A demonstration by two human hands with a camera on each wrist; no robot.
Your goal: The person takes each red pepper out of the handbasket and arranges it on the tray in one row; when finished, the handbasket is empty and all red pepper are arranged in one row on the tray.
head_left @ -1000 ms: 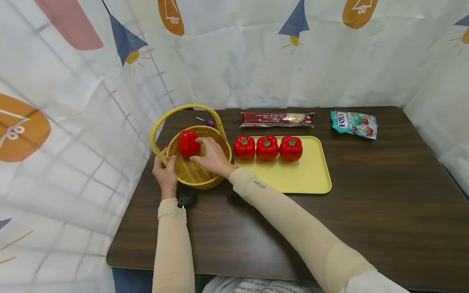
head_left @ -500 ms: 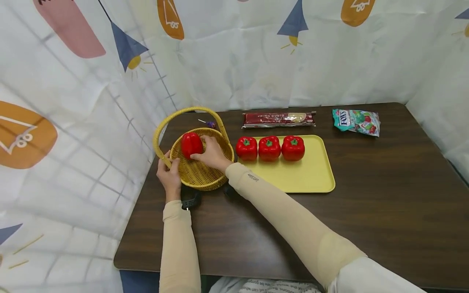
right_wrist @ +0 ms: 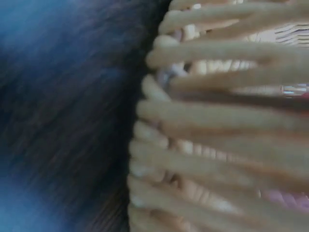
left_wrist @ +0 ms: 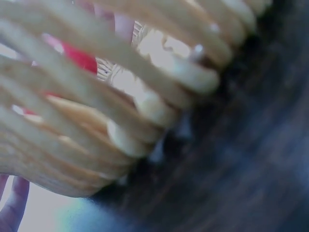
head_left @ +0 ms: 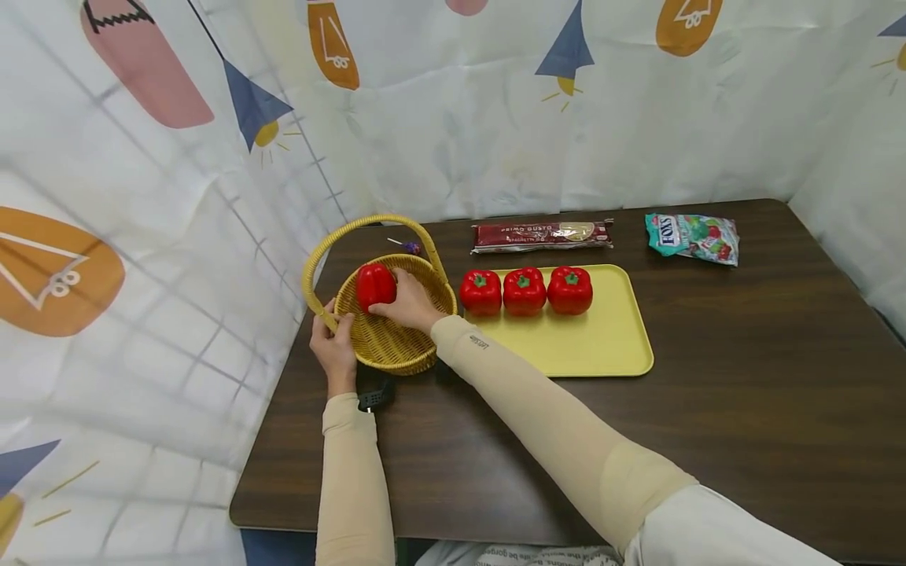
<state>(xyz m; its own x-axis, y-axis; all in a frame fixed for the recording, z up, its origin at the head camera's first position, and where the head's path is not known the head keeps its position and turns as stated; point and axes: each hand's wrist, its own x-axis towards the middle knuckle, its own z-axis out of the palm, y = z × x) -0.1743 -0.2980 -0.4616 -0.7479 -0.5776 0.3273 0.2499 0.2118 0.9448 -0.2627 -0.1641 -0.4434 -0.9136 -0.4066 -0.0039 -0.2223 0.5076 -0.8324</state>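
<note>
A yellow wicker basket (head_left: 389, 342) with a tall handle stands at the left of the table. My left hand (head_left: 334, 354) grips its left rim at the handle's foot, thumb on the near side. Inside the basket, my right hand (head_left: 412, 305) holds a red bell pepper (head_left: 373, 286) against the far left wall; the thumb shows at its lower side, and the other fingertips are partly hidden. In the left wrist view the woven wall (left_wrist: 87, 92) fills much of the picture, with red pepper (left_wrist: 82, 59) behind its gaps. Basket weave (right_wrist: 222, 116) also covers the right wrist view, blurred.
Three red bell peppers (head_left: 524, 291) sit in a row on a yellow tray (head_left: 602, 342) right of the basket. Behind lie a spaghetti pack (head_left: 541, 235) and a candy bag (head_left: 692, 239). A lollipop (head_left: 410, 247) lies just behind the basket. Patterned curtains enclose the table.
The head view has shifted slightly. In the basket, the pepper has settled a little lower with my right hand still on it; my left hand keeps its grip on the rim.
</note>
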